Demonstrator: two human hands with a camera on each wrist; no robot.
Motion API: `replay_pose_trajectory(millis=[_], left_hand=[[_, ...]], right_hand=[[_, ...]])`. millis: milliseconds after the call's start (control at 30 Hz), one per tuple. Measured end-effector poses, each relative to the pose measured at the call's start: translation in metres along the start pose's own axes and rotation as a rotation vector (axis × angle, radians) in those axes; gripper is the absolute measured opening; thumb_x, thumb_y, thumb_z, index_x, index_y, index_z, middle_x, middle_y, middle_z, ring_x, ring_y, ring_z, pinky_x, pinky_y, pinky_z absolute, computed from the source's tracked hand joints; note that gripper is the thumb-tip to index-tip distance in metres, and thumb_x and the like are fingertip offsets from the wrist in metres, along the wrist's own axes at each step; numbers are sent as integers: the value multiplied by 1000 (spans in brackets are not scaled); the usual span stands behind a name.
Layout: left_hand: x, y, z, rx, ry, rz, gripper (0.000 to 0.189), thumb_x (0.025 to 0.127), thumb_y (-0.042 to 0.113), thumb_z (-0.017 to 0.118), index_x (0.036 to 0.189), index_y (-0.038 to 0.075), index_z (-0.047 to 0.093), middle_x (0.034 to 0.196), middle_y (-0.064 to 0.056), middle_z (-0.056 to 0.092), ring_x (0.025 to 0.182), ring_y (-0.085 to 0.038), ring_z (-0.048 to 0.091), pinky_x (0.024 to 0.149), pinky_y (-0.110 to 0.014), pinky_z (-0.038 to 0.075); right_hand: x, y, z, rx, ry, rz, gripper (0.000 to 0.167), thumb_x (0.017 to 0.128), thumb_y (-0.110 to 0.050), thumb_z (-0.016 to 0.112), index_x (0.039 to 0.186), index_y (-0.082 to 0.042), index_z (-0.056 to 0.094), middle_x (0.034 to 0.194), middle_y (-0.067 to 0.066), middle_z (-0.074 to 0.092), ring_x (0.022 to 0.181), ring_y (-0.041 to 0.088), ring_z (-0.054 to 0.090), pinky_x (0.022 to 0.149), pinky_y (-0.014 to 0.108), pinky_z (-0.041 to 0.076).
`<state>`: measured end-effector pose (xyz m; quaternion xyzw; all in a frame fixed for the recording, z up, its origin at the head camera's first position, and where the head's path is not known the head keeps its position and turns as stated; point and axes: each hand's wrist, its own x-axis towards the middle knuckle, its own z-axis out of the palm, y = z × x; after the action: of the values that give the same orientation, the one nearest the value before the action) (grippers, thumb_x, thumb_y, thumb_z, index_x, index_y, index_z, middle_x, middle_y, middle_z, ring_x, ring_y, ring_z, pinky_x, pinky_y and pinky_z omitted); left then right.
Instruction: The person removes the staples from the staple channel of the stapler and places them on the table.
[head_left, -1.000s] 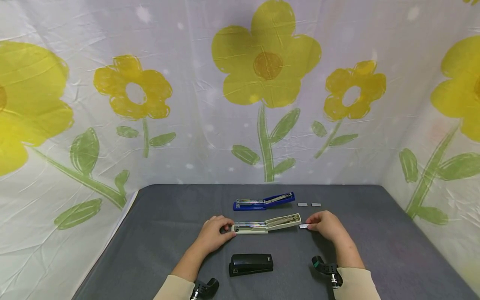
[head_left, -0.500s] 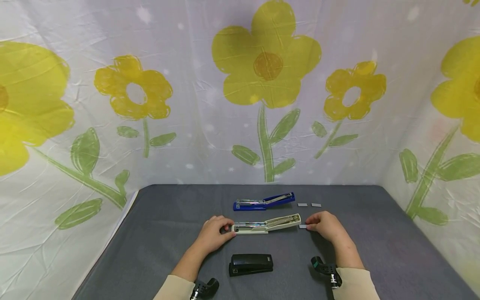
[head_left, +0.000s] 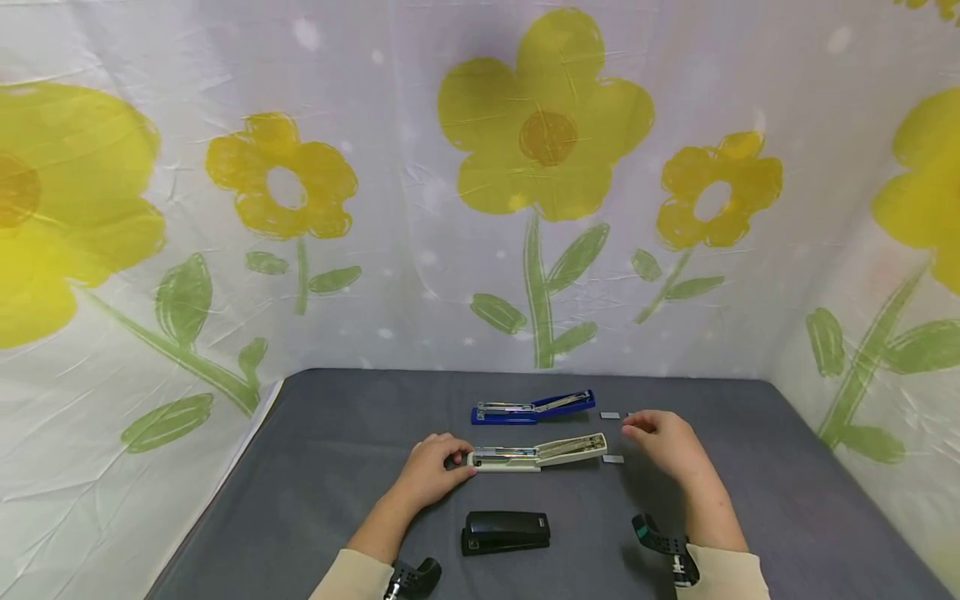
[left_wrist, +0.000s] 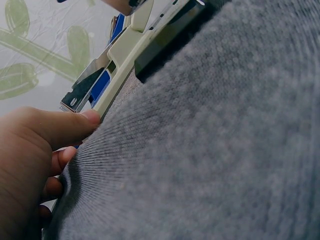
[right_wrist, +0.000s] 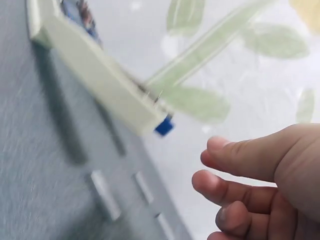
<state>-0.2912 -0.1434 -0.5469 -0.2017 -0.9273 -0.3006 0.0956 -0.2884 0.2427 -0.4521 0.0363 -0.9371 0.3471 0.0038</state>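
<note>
Left hand (head_left: 433, 469) is steadying the opened cream stapler (head_left: 537, 456) on the bench (head_left: 585, 500), pinching its end.
Right hand (head_left: 666, 442) is hovering empty, fingers loosely curled, near a grey strip (head_left: 612, 459). Loading is seemingly being prepared; the next move is probably calling for a fingertip pinch.

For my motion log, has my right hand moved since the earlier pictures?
Yes: against the blue stapler in the head view, your right hand moved up-picture, off the nearest pale strip.

The person wears cream sleeves (head_left: 351, 577); beside the right sleeve (head_left: 723, 575) sits a curved black wrist device (head_left: 660, 542) with a small teal patch (head_left: 641, 531).
</note>
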Motion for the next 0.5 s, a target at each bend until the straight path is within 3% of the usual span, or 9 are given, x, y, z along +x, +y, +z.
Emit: replay_pose_trajectory(millis=[233,500], left_hand=[[0,1,-1,-3,10,9,20,89,31,82,104,18,75,81,12,51,79,-10,44,76,-37,35],[0,2,-1,-6,8,11,20,90,31,81,105,18,75,80,12,50,78,-10,42,75,-36,34]], right_hand=[[-4,-28,-4,-7,45,-73,28,103,-26,65,120,-5,72,114,13,71,100,31,65,80,50,52],[-1,-48,2,53,33,-114,28,103,-26,65,123,-8,72,115,9,71,92,24,64,76,43,52]])
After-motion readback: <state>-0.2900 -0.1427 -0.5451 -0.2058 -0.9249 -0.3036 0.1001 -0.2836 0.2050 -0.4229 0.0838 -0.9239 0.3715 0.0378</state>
